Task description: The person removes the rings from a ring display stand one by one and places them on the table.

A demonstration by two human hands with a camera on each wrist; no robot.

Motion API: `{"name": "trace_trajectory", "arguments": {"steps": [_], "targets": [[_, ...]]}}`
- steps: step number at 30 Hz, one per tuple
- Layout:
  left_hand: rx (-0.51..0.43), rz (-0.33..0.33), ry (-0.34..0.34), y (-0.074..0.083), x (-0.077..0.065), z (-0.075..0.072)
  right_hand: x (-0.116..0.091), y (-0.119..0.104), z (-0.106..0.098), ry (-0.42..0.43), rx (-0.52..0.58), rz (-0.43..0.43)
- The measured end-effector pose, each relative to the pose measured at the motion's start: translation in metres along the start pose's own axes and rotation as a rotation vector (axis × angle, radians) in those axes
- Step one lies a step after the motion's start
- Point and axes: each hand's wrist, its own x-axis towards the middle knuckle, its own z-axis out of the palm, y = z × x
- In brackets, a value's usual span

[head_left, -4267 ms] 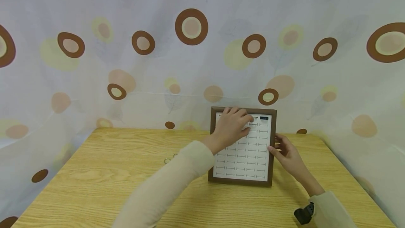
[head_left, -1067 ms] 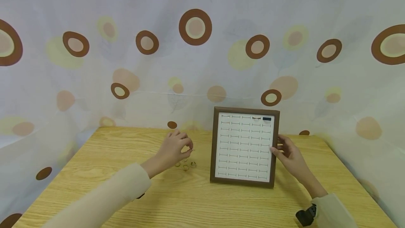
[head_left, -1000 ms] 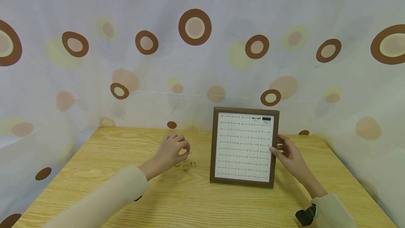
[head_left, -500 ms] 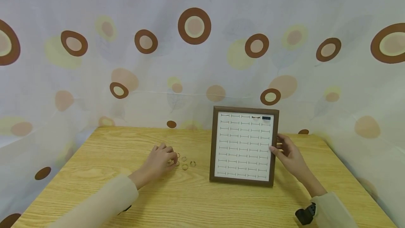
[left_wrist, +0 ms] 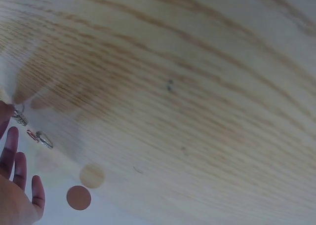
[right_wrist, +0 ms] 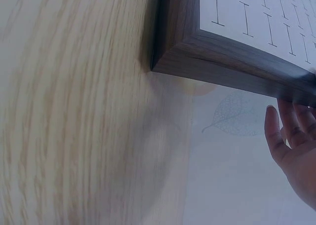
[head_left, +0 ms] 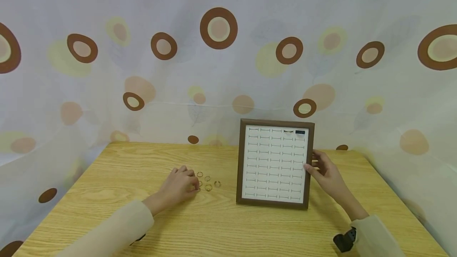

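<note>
The left hand [head_left: 178, 185] rests low over the pale, wood-grained surface [head_left: 107, 201], its fingers bent downward with the tips beside a loose cluster of small, gold-coloured metal rings [head_left: 208, 187]. Whether these fingers are clamped on a ring or slightly apart cannot be told. The rings lie on the surface at the left fingertips and just to their right, some farther from the person. In the left wrist view, a silvery ring with a studded band [left_wrist: 19, 117] lies right at the fingertips. The right hand [head_left: 328, 175] grips the right edge of a brown, rectangular, wood-look frame [head_left: 240, 162], thumb at the front and the other fingers behind. The frame stands nearly upright, to the left of the right fingers and well apart from the left ones. Within it, a white panel [head_left: 268, 163] bears rows of dark slits; above the right thumb, in the top row, sit a dark rectangular piece [head_left: 300, 132] and, beside it, a thin banded piece [head_left: 288, 131]. Beyond both sets of fingers hangs a white curtain [head_left: 228, 70] with brown, ring-shaped prints.
</note>
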Motion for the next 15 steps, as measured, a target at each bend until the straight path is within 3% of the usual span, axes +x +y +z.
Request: {"name": "trace_trajectory", "arguments": {"steps": [8,15], "targets": [[-0.054,-0.004,-0.059,-0.0043,-0.0019,-0.0011,0.0001,0.0028,-0.0004,-0.004,-0.003,0.005],[-0.078,0.001,-0.072,-0.0066,-0.0021,-0.0010,0.0004,0.0003,-0.0004,-0.002,-0.011,0.008]]}}
